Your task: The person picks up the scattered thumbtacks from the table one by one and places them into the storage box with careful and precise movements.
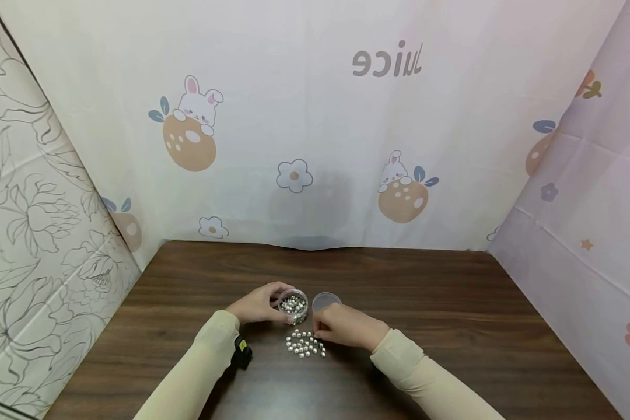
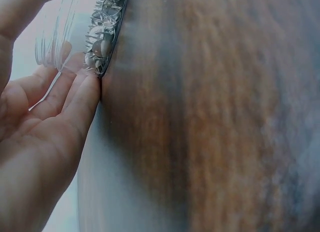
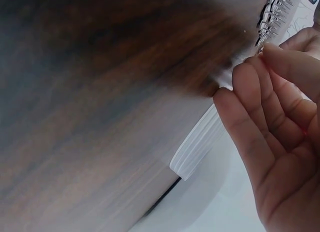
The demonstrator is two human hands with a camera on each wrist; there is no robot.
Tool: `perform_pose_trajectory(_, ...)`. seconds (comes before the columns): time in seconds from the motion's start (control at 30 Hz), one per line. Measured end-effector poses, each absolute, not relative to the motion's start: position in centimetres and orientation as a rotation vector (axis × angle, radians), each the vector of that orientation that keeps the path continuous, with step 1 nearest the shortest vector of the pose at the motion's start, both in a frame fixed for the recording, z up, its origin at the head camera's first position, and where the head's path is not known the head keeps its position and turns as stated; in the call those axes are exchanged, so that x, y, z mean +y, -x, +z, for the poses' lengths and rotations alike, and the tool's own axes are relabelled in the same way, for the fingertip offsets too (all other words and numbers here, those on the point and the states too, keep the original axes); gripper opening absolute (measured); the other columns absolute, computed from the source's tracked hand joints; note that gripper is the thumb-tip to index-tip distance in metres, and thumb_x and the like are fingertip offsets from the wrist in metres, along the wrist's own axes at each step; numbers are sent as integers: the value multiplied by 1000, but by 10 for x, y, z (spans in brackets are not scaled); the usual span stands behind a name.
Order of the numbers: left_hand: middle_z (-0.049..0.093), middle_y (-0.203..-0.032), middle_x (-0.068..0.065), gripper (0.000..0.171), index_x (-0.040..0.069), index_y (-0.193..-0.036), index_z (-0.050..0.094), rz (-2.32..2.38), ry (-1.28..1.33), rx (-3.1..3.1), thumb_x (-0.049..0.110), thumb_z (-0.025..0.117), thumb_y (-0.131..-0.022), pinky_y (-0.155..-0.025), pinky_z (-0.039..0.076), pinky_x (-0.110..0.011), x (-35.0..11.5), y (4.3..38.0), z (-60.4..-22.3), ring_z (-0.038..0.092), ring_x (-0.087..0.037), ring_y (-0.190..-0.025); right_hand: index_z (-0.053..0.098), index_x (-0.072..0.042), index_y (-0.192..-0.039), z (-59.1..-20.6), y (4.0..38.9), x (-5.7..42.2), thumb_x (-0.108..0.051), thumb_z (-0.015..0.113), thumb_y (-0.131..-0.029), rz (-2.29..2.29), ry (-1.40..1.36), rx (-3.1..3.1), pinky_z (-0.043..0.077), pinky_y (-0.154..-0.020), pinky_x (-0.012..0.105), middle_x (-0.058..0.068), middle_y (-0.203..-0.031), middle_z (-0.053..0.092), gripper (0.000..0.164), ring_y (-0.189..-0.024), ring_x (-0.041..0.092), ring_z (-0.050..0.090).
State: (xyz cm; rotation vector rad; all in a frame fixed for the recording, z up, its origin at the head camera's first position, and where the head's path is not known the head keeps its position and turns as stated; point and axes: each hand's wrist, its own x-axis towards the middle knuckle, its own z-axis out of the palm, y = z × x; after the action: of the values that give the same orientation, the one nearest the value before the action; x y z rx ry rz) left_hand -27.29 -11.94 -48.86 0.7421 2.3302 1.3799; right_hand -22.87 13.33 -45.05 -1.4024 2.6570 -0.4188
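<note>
A clear round tub (image 1: 293,307) full of silver thumbtacks stands on the table. My left hand (image 1: 259,304) grips it from the side, fingers behind and thumb in front, as the left wrist view also shows the tacks (image 2: 102,34) through its wall. In front of the tub lies a loose cluster of silver thumbtacks (image 1: 301,343). In the right wrist view, the pins of these tacks (image 3: 272,19) point up. At the cluster's right edge my right hand (image 1: 349,325) pinches a thumbtack between thumb and forefinger; the fingertips mostly hide it.
A clear round lid (image 1: 325,300) lies right of the tub, partly behind the right hand. The dark wooden table (image 1: 441,315) meets a printed curtain (image 1: 315,140) at the back. A black strap device (image 1: 242,352) sits at the left wrist.
</note>
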Motion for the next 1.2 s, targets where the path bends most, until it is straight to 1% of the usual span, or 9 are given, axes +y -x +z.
perform_pose_trajectory(0.2, 56, -122, -1, 65, 23, -127, 50, 1393, -754, 2318, 33, 81, -70, -99, 45, -42, -118, 274, -488, 52, -12, -109, 61, -19, -79, -447, 232, 133, -16, 65, -88, -487, 1456, 2664, 43, -55, 13, -14, -72, 55, 10, -63, -5, 46)
perform_pose_trajectory(0.43, 56, -121, 0, 65, 24, -126, 50, 1395, -754, 2311, 34, 81, -70, -99, 44, -41, -119, 274, -490, 52, -11, -108, 64, -18, -87, -440, 236, 130, -20, 62, -90, -613, 1429, 2725, 47, -58, 15, -13, -79, 59, 5, -68, -5, 49)
perform_pose_trajectory(0.57, 55, -124, -10, 65, 12, -130, 48, 1412, -775, 2280, 26, 79, -74, -100, 43, -46, -117, 263, -471, 52, -20, -111, 64, -15, -89, -436, 238, 125, -21, 63, -90, -637, 1410, 2783, 48, -58, 16, -11, -80, 61, 6, -67, -4, 50)
perform_pose_trajectory(0.67, 53, -126, -17, 64, 4, -130, 46, 1434, -784, 2248, 18, 77, -76, -101, 40, -51, -116, 256, -458, 50, -27, -114, 63, -16, -88, -434, 239, 121, -20, 62, -90, -625, 1402, 2834, 48, -58, 16, -11, -79, 60, 5, -67, -4, 50)
perform_pose_trajectory(0.83, 52, -126, -18, 64, 4, -131, 46, 1440, -782, 2237, 18, 77, -77, -101, 40, -52, -117, 255, -456, 49, -28, -114, 61, -19, -86, -436, 244, 114, -21, 63, -90, -613, 1387, 2887, 47, -56, 17, -12, -76, 57, 4, -64, -2, 48)
perform_pose_trajectory(1.03, 49, -130, -18, 67, 5, -133, 45, 1412, -772, 2255, 19, 78, -76, -102, 40, -51, -117, 260, -462, 47, -28, -117, 63, -19, -85, -439, 251, 108, -21, 62, -91, -606, 1347, 2907, 44, -52, 17, -12, -73, 55, 6, -60, 0, 47)
perform_pose_trajectory(1.1, 49, -130, -16, 68, 7, -133, 45, 1409, -766, 2265, 20, 78, -75, -102, 40, -51, -117, 264, -470, 48, -26, -116, 63, -19, -86, -440, 253, 106, -21, 61, -91, -593, 1336, 2909, 44, -52, 17, -12, -73, 55, 6, -60, 0, 47)
perform_pose_trajectory(1.2, 51, -130, -10, 67, 13, -132, 46, 1399, -754, 2289, 24, 79, -74, -101, 41, -48, -118, 270, -481, 49, -21, -115, 64, -18, -88, -440, 255, 104, -21, 61, -91, -574, 1324, 2902, 45, -52, 17, -11, -74, 57, 5, -60, -1, 47)
